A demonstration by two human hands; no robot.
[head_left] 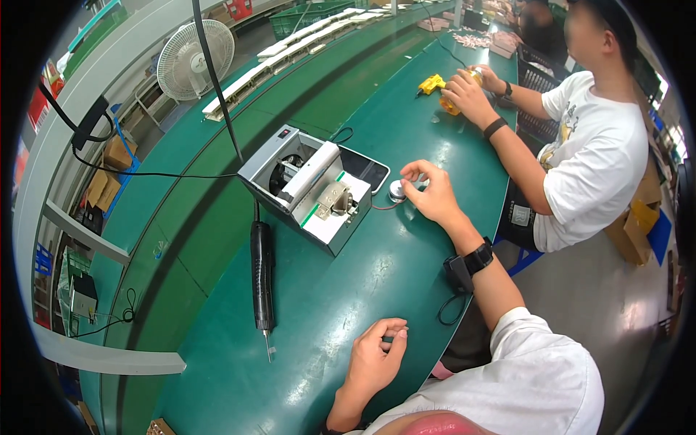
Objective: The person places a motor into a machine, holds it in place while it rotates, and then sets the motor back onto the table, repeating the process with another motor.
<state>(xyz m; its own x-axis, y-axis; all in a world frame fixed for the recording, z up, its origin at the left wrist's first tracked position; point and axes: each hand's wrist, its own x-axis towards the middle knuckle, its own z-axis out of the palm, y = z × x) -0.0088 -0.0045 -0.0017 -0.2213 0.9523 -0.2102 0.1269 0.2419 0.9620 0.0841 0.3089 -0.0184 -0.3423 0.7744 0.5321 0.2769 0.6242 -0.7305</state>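
My right hand point(433, 194) is over the green bench, its thumb and fingers curved and apart. Beside the thumb tip sits a small round silver part point(396, 191) with a thin reddish wire; whether they touch is hard to tell. A grey box-shaped machine point(308, 185) with a metal clamp block point(335, 199) on its white top plate stands just left of that hand. My left hand point(375, 357) rests low over the near bench, fingers curled in toward the thumb, and nothing shows in it. A black electric screwdriver point(262, 275) hangs upright on its cable, left of both hands.
A phone-like dark slab point(365, 170) lies behind the machine. On the right, another person point(591, 145) handles a yellow tool point(431, 85) and an amber roll point(449, 106). A white fan point(195, 59) and rows of white strips point(290, 51) line the far side. A grey frame post point(109, 355) curves at left.
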